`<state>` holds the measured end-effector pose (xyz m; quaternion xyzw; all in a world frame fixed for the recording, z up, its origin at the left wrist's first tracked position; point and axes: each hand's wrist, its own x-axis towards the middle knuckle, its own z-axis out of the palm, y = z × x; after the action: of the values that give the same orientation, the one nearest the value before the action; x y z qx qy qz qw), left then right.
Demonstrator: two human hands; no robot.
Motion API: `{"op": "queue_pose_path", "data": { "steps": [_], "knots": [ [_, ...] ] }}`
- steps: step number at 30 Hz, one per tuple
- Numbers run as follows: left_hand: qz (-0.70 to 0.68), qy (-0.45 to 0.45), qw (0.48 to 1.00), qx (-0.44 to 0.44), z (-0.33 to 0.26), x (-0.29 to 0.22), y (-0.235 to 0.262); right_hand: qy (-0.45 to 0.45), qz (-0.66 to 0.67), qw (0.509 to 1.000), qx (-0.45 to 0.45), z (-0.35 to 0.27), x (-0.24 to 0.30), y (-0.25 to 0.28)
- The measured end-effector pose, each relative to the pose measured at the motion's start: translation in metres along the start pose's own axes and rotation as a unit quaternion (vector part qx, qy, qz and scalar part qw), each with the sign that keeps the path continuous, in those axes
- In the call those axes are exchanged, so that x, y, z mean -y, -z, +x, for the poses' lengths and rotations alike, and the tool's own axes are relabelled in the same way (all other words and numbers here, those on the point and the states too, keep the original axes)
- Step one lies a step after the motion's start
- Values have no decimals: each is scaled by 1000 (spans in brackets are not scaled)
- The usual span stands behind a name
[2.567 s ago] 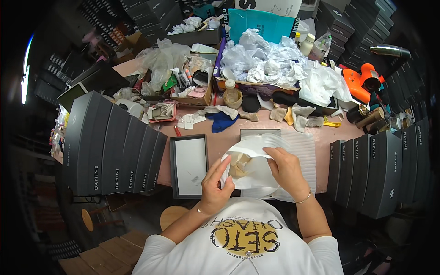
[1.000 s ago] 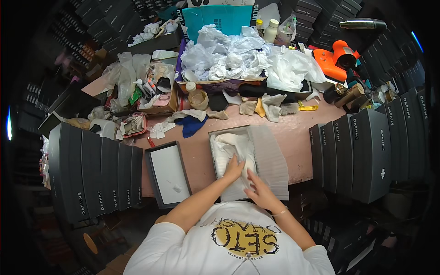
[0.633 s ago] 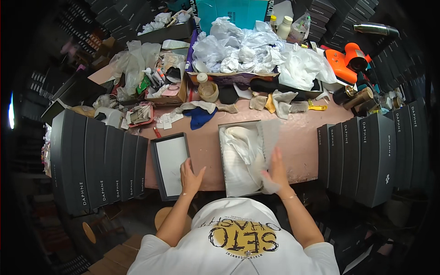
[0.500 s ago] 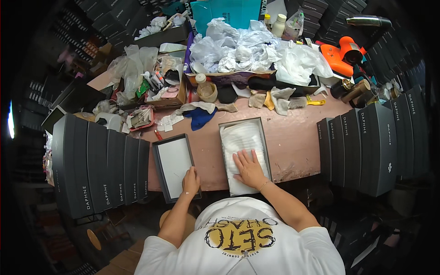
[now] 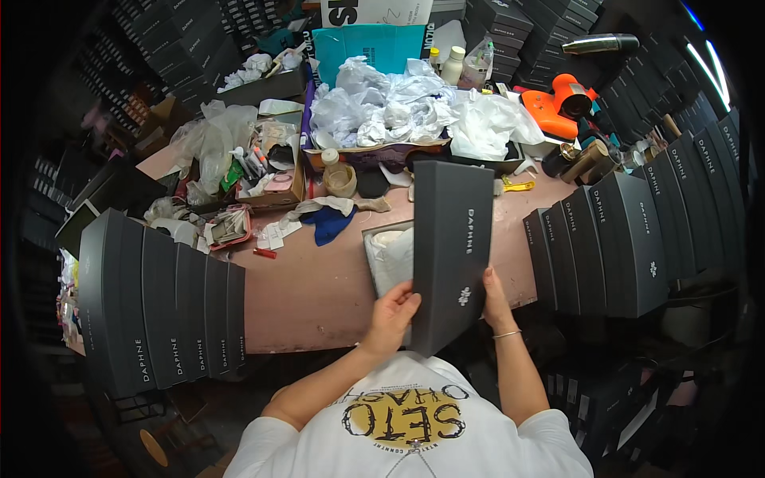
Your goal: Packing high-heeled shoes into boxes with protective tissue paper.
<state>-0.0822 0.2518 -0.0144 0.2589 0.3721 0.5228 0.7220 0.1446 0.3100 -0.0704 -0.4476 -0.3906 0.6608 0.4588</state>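
A dark grey shoebox lid (image 5: 453, 255) is raised and tilted over the open shoebox (image 5: 368, 267) on the table. My left hand (image 5: 392, 315) is closed on the lid's left edge, thumb and fingers pinching it. At the opposite edge my right hand (image 5: 496, 299) grips the lid, its fingers partly hidden behind. White wrapping (image 5: 394, 255) shows in the part of the box left of the lid; the lid covers the rest from view.
Rows of grey shoeboxes stand at the left (image 5: 171, 311) and right (image 5: 598, 247). Along the back are a carton of crumpled white paper (image 5: 382, 103), a blue cloth (image 5: 331, 225), a yellow-handled brush (image 5: 518, 185) and an orange device (image 5: 550, 111). A red object (image 5: 264, 253) lies left.
The lid has been lifted from the table's left side and brought right, above the box. My right hand has left the white wrapping and taken hold of the lid. The view has shifted slightly.
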Motion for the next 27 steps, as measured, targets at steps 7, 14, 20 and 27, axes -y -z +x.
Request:
{"op": "queue_pose_path", "data": {
  "steps": [7, 14, 20, 27],
  "knots": [
    [602, -161, 771, -126, 0, 99, 81, -68, -373, 925, -23, -6, -32, 12],
    [201, 44, 966, -154, -7, 108, 145, -68, -306, 948, 48, 24, -92, -4],
    [92, 92, 978, -164, 3, 81, 113, -54, -177, 980, 75, 1, -74, 1],
    [-43, -68, 990, 113, 36, 21, -99, 244, -366, 898, -6, -99, 209, 73]
  ]
}}
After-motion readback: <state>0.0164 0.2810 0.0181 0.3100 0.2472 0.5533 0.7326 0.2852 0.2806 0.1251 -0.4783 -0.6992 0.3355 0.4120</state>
